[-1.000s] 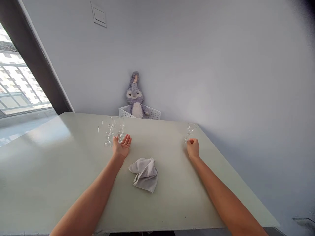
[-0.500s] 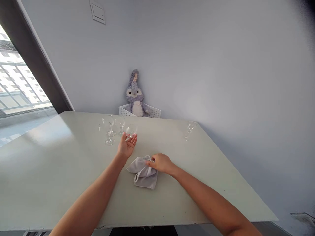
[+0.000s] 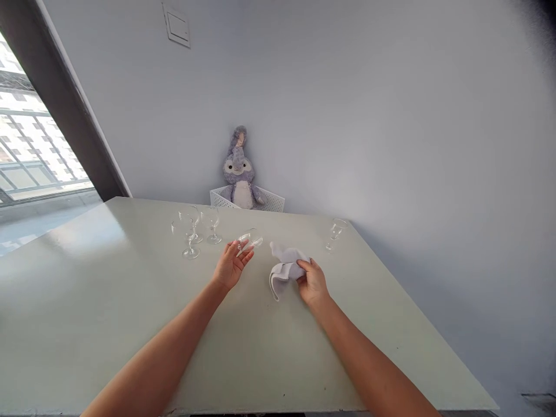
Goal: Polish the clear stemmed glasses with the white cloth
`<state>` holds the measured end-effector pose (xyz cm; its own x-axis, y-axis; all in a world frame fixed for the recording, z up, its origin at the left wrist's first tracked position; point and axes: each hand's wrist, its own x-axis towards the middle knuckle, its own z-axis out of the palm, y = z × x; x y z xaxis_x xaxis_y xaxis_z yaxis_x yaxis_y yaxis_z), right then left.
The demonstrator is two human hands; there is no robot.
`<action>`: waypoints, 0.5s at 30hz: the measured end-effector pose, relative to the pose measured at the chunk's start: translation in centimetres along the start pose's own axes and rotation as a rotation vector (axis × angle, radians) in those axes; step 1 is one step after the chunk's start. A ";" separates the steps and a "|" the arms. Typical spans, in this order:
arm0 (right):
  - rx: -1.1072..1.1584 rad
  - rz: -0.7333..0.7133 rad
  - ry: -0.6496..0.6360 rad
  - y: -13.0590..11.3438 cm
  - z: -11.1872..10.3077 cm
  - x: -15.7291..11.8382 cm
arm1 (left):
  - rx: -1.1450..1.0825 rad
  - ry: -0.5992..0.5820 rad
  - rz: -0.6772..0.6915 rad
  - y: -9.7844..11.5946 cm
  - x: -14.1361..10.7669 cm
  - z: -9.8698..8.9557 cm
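Observation:
A clear stemmed glass (image 3: 251,238) is tilted on its side in the fingers of my left hand (image 3: 233,264), its bowl pointing to the right. My right hand (image 3: 313,282) grips a light grey cloth (image 3: 286,263), held up off the table with its folds hanging down. To the left of my left hand, three clear stemmed glasses stand upright close together: a front one (image 3: 190,237), one behind it (image 3: 196,223) and one on the right (image 3: 212,223).
Another clear glass (image 3: 336,230) stands near the right back edge of the pale table (image 3: 130,324). Behind the table a grey plush toy (image 3: 238,171) sits in a white perforated basket (image 3: 274,202) against the wall. A window is at the left.
My right hand has lifted the cloth off the table and moved it up and to the right. My left hand has moved right and tipped the glass sideways.

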<state>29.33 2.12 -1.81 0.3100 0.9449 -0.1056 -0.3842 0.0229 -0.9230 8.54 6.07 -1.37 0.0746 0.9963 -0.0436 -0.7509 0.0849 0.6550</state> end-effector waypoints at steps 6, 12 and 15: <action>0.021 -0.206 0.008 -1.5 1.6 -2.9 | 0.138 -0.086 0.050 -1.4 -1.3 1.3; -0.296 -0.429 -0.195 -1.4 3.3 -5.5 | 0.212 -0.150 0.088 -3.2 -3.1 2.8; -0.424 -0.422 -0.242 -1.1 3.0 -5.4 | 0.229 -0.112 0.119 -3.3 -3.2 2.9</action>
<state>25.45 -2.04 0.86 0.1356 0.9310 0.3388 0.1203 0.3239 -0.9384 12.66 2.52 -1.16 0.0768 0.9899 0.1189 -0.5921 -0.0507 0.8043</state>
